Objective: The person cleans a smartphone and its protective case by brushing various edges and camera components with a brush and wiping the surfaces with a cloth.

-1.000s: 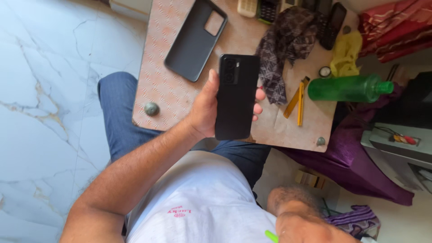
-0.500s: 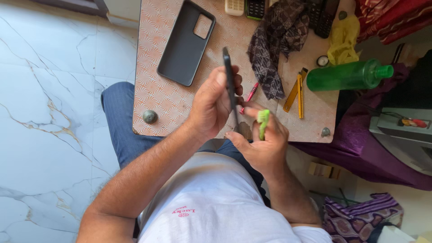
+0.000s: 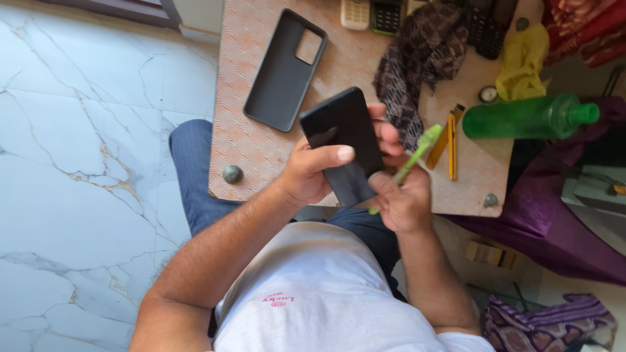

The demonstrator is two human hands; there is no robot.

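Phone [image 3: 343, 145], black, glossy and slim, lies tilted in left hand [image 3: 312, 175].

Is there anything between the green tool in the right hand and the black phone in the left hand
Nothing visible. The left hand holds the black phone above the table edge, and the right hand grips the green tool right beside it. The dark phone case and patterned cloth lie farther back on the table, apart.
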